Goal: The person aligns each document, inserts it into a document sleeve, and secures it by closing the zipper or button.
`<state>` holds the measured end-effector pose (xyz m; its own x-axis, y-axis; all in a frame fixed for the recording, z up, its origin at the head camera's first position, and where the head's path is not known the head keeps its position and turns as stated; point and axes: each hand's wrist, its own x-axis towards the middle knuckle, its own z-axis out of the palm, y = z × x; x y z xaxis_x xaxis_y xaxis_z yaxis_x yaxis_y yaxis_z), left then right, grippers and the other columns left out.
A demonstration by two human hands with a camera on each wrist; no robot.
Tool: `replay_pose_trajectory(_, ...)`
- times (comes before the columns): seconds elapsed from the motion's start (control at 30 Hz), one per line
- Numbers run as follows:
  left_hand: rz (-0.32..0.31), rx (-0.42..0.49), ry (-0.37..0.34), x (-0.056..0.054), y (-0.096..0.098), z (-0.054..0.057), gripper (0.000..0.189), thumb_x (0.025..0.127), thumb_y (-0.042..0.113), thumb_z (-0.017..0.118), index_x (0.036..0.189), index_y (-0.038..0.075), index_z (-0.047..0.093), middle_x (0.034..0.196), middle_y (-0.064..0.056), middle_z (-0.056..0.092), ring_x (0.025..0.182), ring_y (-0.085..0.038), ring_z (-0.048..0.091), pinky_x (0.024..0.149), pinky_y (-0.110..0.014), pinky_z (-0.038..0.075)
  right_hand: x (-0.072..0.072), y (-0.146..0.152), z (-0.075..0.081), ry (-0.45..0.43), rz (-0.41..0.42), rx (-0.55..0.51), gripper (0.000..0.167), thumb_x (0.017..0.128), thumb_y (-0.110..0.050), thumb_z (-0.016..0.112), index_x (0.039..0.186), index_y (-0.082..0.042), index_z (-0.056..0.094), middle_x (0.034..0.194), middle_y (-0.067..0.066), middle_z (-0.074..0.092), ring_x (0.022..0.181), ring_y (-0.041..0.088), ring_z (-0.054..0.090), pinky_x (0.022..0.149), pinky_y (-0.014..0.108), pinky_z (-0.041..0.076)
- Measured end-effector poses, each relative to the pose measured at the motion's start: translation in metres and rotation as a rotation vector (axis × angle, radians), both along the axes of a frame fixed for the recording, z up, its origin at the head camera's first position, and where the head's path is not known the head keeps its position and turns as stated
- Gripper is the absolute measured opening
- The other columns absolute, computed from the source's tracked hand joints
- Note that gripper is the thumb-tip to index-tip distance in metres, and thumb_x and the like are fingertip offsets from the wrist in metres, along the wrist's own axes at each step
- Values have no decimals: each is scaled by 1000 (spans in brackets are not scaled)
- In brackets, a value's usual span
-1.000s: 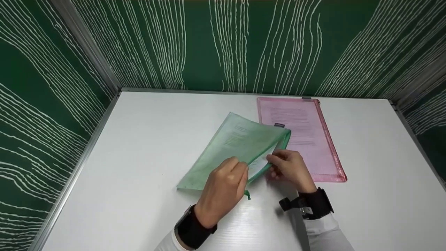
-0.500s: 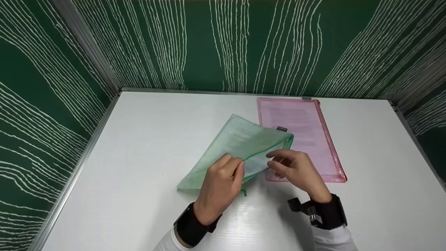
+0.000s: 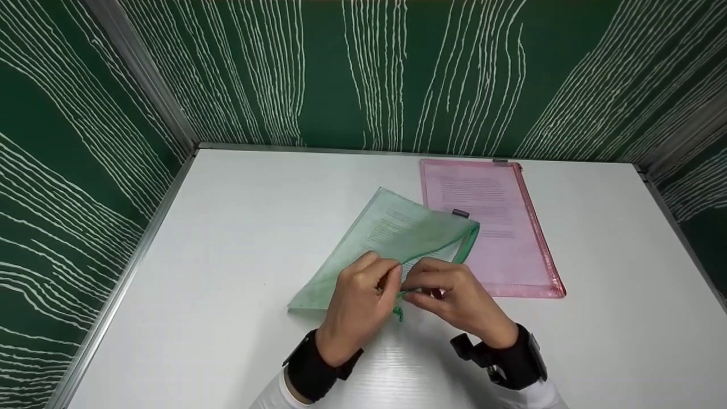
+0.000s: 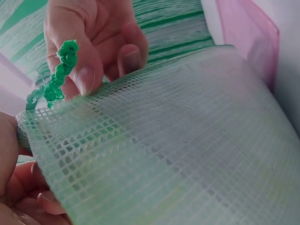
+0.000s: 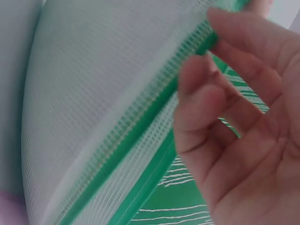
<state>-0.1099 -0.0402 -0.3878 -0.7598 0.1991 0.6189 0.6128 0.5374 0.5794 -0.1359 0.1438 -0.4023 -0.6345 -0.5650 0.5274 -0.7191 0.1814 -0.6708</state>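
A green mesh zipper pouch (image 3: pixel 392 218) with printed paper inside lies tilted in the head view, its zip side gaping and raised toward me. My left hand (image 3: pixel 360 301) grips the near corner of that opening, fingers curled. Close beside it, my right hand (image 3: pixel 457 292) pinches the green zip edge (image 5: pixel 140 117) between thumb and fingers; the exact contact is partly hidden. A knotted green pull cord (image 4: pixel 61 70) hangs at the corner, near the right thumb in the left wrist view.
A pink mesh zipper pouch (image 3: pixel 511 250) with printed paper lies flat at the right, partly under the green one. Green walls (image 3: pixel 324 74) with white wavy lines border the white table (image 3: pixel 227 227) at the back and sides.
My right hand has come off the middle of the opening and moved left and down to the edge beside my left hand. The pouch has shifted slightly; its opening gapes differently.
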Motion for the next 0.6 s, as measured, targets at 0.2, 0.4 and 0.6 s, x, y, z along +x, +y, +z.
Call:
replay_pose_trajectory(0.2,-57,72,-2,-1,-2,1,19,94,18,52,88,10,68,68,4,48,58,-2,41,52,-9,33,1,-3,4,24,-48,-80,20,76,4,69,86,-14,71,82,1,64,66,7,54,56,14,40)
replay_pose_trajectory(0.4,-116,72,23,-6,-11,7,18,94,12,49,95,8,67,76,1,55,61,-3,45,54,-11,37,-1,-2,3,35,-110,-104,22,76,4,69,85,-17,71,81,-1,64,64,5,51,54,14,40)
replay_pose_trajectory(0.6,-139,-18,-47,-6,-23,13,16,88,6,52,96,7,67,85,0,57,71,-5,50,61,-17,44,7,-8,22,52,-156,-132,21,72,13,68,81,-7,70,78,5,63,60,8,49,53,14,38)
